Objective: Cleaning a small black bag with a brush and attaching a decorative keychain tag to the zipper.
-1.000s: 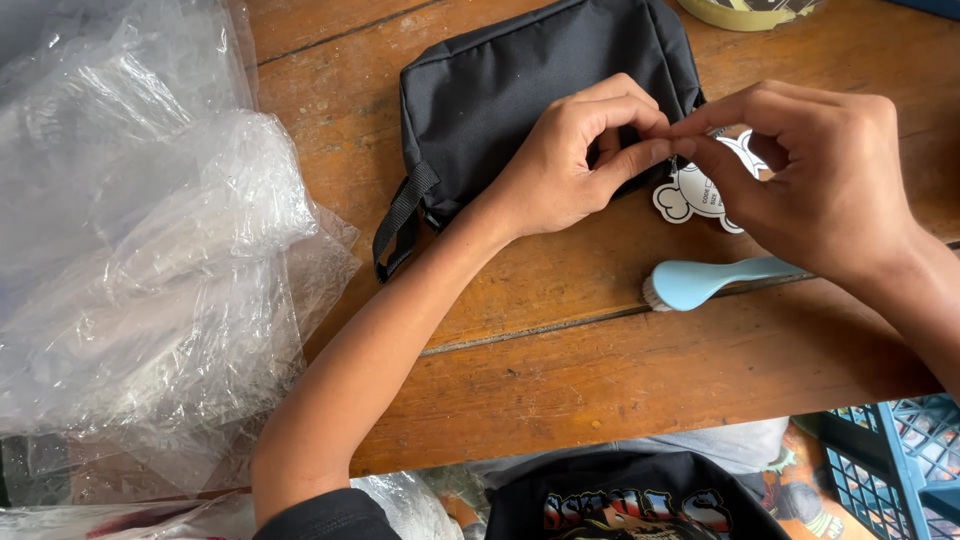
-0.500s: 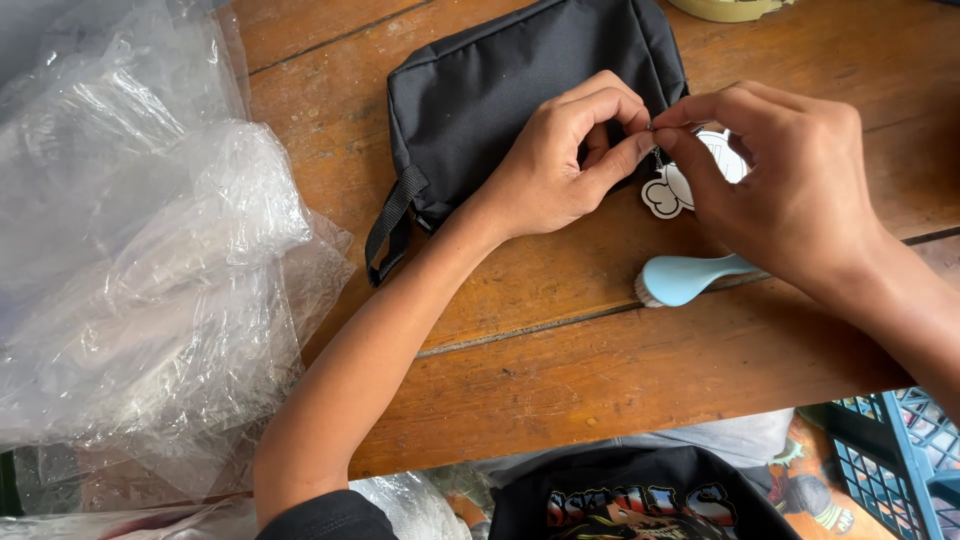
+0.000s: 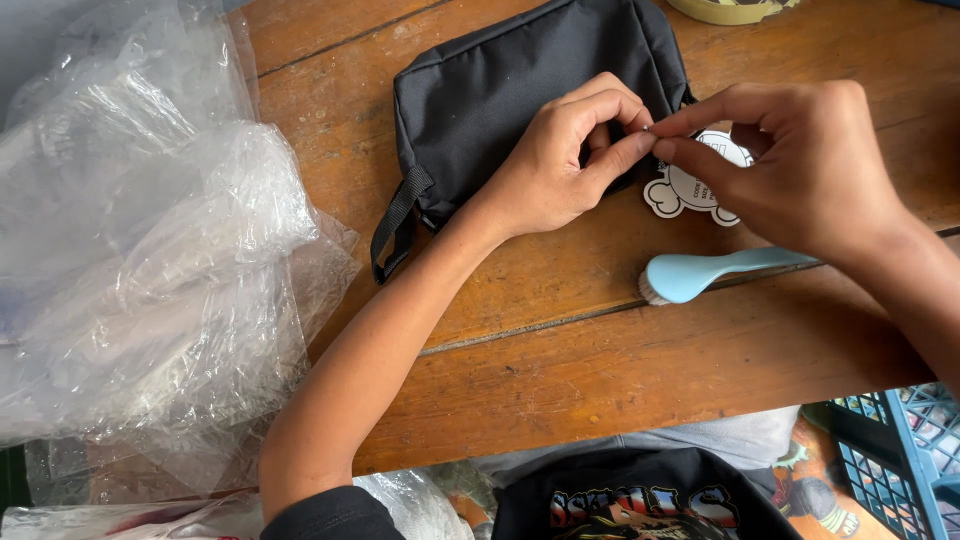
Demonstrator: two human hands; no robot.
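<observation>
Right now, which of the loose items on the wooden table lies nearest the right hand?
The white cut-out tag, partly under the right hand beside the black pouch. The light blue brush lies lower, toward the table's edge.

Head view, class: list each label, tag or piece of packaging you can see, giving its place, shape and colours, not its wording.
Paper tag: white, lobed outline, dark print, under the right hand beside the black pouch.
Clear plastic bags: crumpled heap, left of the wooden table.
</observation>
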